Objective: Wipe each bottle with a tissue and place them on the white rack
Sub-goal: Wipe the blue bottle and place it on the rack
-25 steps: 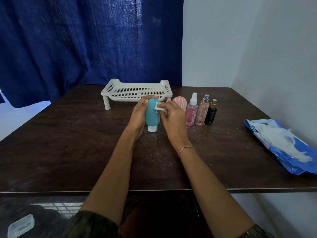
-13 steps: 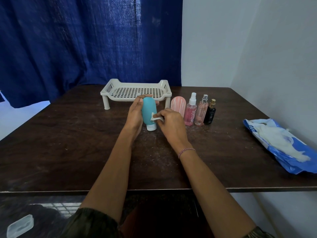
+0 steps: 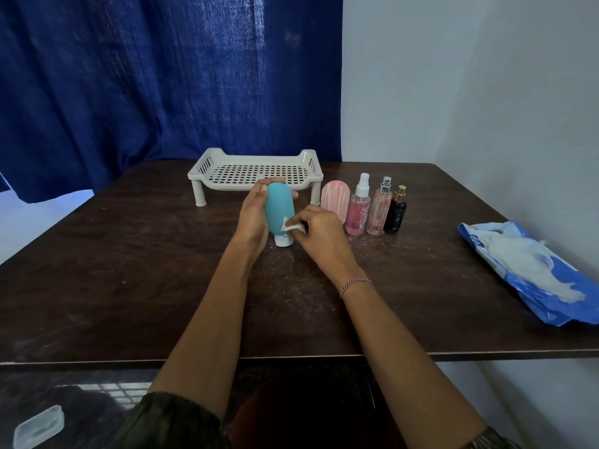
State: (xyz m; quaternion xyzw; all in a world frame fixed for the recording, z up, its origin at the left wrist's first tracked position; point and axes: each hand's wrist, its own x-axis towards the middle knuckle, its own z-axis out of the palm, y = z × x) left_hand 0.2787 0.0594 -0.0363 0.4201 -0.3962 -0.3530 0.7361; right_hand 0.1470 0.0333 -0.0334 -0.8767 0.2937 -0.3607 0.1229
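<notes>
- At table (image 3: pixel 129 270) centre, a teal bottle (image 3: pixel 279 209) stands upright, white cap down; can't tell if the cap touches the tabletop.
- L hand (image 3: pixel 254 215) at the bottle's 9 o'clock: palm on its side, fingers curled round the back w/ tips showing at the top far edge. Firm hold.
- R hand (image 3: pixel 319 231) at the bottle's 4 o'clock: fingers bent, thumb & forefinger pinching a small white tissue (image 3: pixel 290 225).
- Tissue is pressed on the bottle's lower R side, just above the cap.
- White rack (image 3: pixel 201 181) at 12 o'clock from the bottle, just behind it, on short legs, grid floor bare. None of the bottles is on it yet.
- Row at 2–3 o'clock from the teal bottle, L to R: pink bottle (image 3: pixel 335 202) w/ pale stripes, pink spray bottle (image 3: pixel 358 212), peach spray bottle (image 3: pixel 379 209), black bottle (image 3: pixel 396 212) w/ gold cap. All upright, close together, beside the rack's R front leg.
- Blue tissue pack (image 3: pixel 534 277) at far 3 o'clock near the table's R edge, open, white tissues showing.
- Red-white thread bracelet (image 3: pixel 355 283) on R wrist.
- Blue curtain (image 3: pixel 162 76) behind the table at 11 o'clock; pale wall at 1 o'clock.
- Clear plastic box (image 3: pixel 39 427) at 7 o'clock, below table level.
</notes>
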